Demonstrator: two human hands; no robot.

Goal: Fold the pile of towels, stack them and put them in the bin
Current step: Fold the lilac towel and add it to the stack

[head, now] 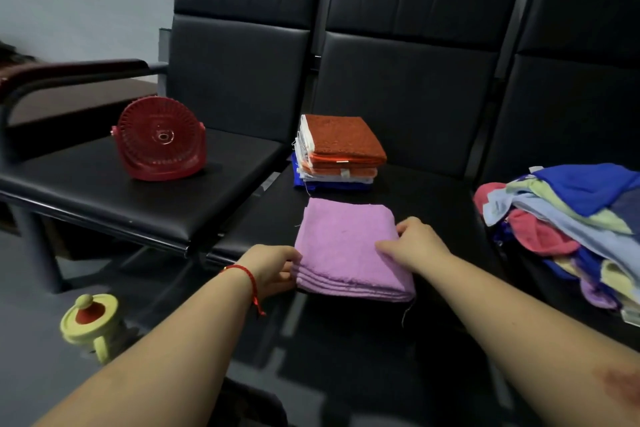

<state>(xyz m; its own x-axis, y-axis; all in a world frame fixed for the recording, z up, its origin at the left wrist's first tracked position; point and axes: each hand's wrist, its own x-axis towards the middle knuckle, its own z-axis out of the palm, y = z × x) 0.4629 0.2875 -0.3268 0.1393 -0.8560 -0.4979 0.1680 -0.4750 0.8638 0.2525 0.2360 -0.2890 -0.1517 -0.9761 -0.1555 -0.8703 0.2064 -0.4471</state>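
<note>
A folded lilac towel [346, 246] lies on the middle black seat [426, 191], its layered edges toward me. My left hand [277, 270] grips its near left corner, fingers tucked at the layers. My right hand [415, 246] holds its right edge, thumb on top and fingers curled round the side. Behind the towel stands a stack of folded towels [339, 152], orange on top, white and blue below. A loose pile of unfolded towels [571, 218] in blue, pale green, pink and lilac lies on the right seat. No bin shows in this view.
A red table fan [161, 139] stands on the left seat. A yellow-green lidded bottle [91, 322] sits low at the left on the floor. A dark armrest [69, 73] borders the far left. Seat backs rise behind everything.
</note>
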